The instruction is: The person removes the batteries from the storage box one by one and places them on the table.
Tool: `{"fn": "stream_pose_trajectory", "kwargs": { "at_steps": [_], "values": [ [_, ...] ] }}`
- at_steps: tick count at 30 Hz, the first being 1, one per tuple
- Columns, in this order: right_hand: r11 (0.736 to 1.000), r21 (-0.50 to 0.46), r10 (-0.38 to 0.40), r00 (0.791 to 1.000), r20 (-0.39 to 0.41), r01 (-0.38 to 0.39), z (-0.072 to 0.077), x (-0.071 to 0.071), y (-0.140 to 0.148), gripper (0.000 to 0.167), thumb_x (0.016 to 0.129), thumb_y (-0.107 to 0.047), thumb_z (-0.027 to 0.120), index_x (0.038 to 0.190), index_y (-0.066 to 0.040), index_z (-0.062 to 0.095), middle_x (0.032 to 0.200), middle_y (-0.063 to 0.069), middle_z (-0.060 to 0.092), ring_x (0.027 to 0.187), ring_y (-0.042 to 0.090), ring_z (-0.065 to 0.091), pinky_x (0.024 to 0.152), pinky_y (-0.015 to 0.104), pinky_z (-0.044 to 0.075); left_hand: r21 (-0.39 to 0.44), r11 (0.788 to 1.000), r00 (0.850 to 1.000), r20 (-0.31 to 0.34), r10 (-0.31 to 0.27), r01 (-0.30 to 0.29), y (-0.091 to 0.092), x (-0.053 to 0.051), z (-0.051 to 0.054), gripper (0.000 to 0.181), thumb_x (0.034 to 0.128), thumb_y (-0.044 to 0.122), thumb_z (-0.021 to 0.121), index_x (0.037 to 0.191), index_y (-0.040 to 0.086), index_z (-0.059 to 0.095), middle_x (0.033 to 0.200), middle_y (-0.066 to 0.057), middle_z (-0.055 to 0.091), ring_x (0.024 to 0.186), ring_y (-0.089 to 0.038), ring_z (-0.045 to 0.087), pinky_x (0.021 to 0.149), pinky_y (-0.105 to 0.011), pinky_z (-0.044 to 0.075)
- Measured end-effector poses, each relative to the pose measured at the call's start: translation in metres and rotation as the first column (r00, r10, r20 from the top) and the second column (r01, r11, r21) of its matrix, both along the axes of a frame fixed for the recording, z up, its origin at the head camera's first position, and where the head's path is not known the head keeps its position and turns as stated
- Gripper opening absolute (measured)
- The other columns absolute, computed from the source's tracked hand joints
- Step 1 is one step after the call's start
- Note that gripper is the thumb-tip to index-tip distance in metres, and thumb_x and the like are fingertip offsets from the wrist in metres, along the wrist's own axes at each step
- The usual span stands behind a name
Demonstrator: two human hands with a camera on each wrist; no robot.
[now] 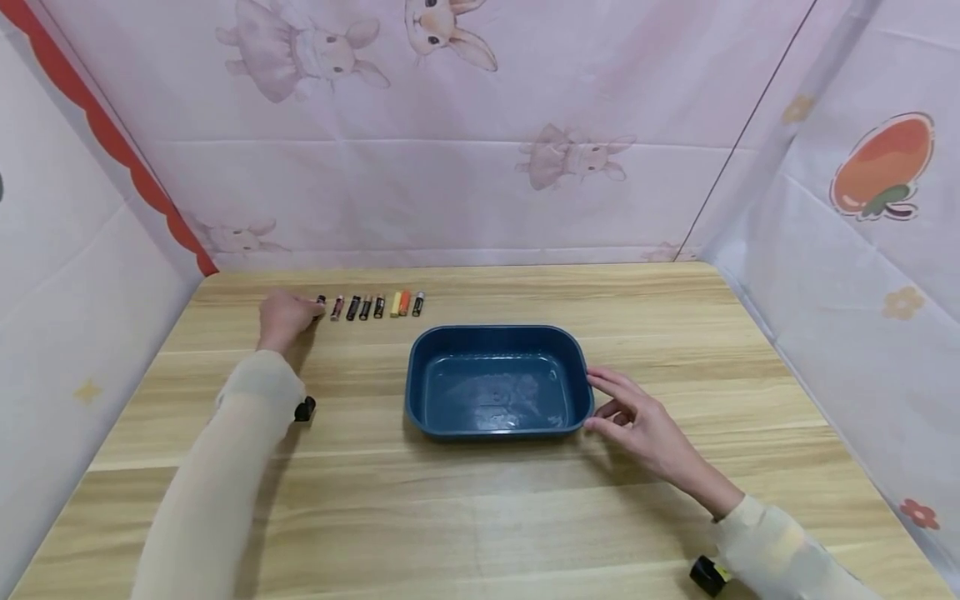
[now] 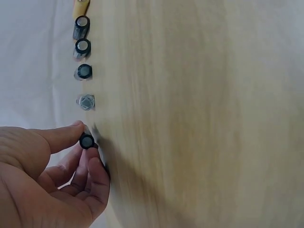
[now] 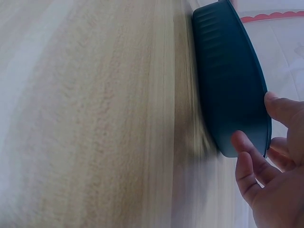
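At the left end of a row of batteries, my left hand (image 1: 287, 317) pinches a dark battery (image 2: 87, 141) between thumb and fingers. Its flat round end faces the left wrist camera. The other batteries (image 1: 365, 307), several of them, lie to the right of this hand, mostly black, with one yellow battery (image 1: 395, 305) and one orange battery (image 1: 405, 302). My right hand (image 1: 637, 425) holds the right end of a dark blue rectangular basin (image 1: 498, 433), its thumb and fingers bent against the rim and outer wall (image 3: 232, 95). Nothing lies inside the basin.
The wooden table (image 1: 480, 517) carries the basin near its middle and the batteries towards the back left. A printed fabric wall (image 1: 450, 200) rises behind the table, with further fabric at both sides. A black wrist device (image 1: 305, 409) sits by the left sleeve.
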State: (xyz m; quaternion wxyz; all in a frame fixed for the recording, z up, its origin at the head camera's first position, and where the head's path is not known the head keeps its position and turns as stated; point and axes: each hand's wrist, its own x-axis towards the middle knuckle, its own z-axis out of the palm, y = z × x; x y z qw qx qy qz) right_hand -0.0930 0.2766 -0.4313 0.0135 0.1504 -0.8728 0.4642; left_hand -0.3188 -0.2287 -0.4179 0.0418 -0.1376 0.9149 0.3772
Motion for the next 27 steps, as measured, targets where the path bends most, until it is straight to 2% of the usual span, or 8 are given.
{"fn": "stream_pose_trajectory", "kwargs": {
  "at_steps": [7, 12, 19, 23, 27],
  "values": [
    [1.000, 0.003, -0.004, 1.000, 0.002, 0.004, 0.0015, 0.0006, -0.0015, 0.060, 0.095, -0.010, 0.077, 0.148, 0.002, 0.053, 0.157, 0.015, 0.044, 0.093, 0.015, 0.071, 0.076, 0.026, 0.057, 0.003, 1.000, 0.999, -0.049, 0.023, -0.023, -0.0002, 0.0003, -0.0056, 0.034, 0.1000, 0.021, 0.067, 0.121, -0.006, 0.070, 0.125, -0.028, 0.067, 0.114, -0.043, 0.061, 0.102, -0.055, 0.048],
    [1.000, 0.002, -0.005, 1.000, 0.003, 0.005, 0.0017, 0.0010, -0.0015, 0.060, 0.094, -0.010, 0.077, 0.148, 0.003, 0.053, 0.157, 0.015, 0.044, 0.093, 0.015, 0.071, 0.076, 0.026, 0.057, 0.026, 0.999, 0.997, -0.059, 0.042, -0.040, 0.0018, 0.0013, -0.0080, 0.033, 0.0996, 0.019, 0.068, 0.121, -0.006, 0.070, 0.126, -0.028, 0.066, 0.116, -0.043, 0.061, 0.104, -0.054, 0.046],
    [1.000, 0.000, -0.002, 1.000, 0.004, 0.002, 0.0015, 0.0012, -0.0014, 0.059, 0.095, -0.010, 0.076, 0.148, 0.003, 0.052, 0.157, 0.015, 0.044, 0.093, 0.015, 0.071, 0.075, 0.026, 0.057, -0.010, 0.999, 0.997, -0.062, 0.038, -0.039, 0.0032, 0.0021, -0.0094, 0.032, 0.0997, 0.022, 0.069, 0.114, -0.006, 0.072, 0.121, -0.028, 0.068, 0.106, -0.037, 0.058, 0.099, -0.052, 0.045],
    [1.000, 0.006, -0.003, 1.000, 0.000, 0.003, 0.0018, 0.0012, -0.0014, 0.059, 0.095, -0.010, 0.076, 0.148, 0.003, 0.053, 0.157, 0.015, 0.044, 0.093, 0.016, 0.071, 0.076, 0.026, 0.057, -0.009, 0.999, 0.998, -0.048, 0.031, -0.032, 0.0032, 0.0030, -0.0070, 0.035, 0.1006, 0.023, 0.068, 0.117, -0.007, 0.071, 0.130, -0.030, 0.063, 0.122, -0.044, 0.053, 0.109, -0.057, 0.040],
    [1.000, 0.016, -0.003, 1.000, -0.012, 0.003, 0.0025, 0.0011, -0.0014, 0.059, 0.095, -0.010, 0.077, 0.147, 0.003, 0.053, 0.156, 0.015, 0.046, 0.093, 0.016, 0.071, 0.077, 0.026, 0.057, -0.019, 0.999, 0.999, -0.038, 0.029, -0.030, 0.0041, 0.0034, -0.0044, 0.038, 0.1016, 0.025, 0.066, 0.118, -0.009, 0.071, 0.136, -0.030, 0.059, 0.132, -0.047, 0.044, 0.111, -0.057, 0.036]
  ]
}}
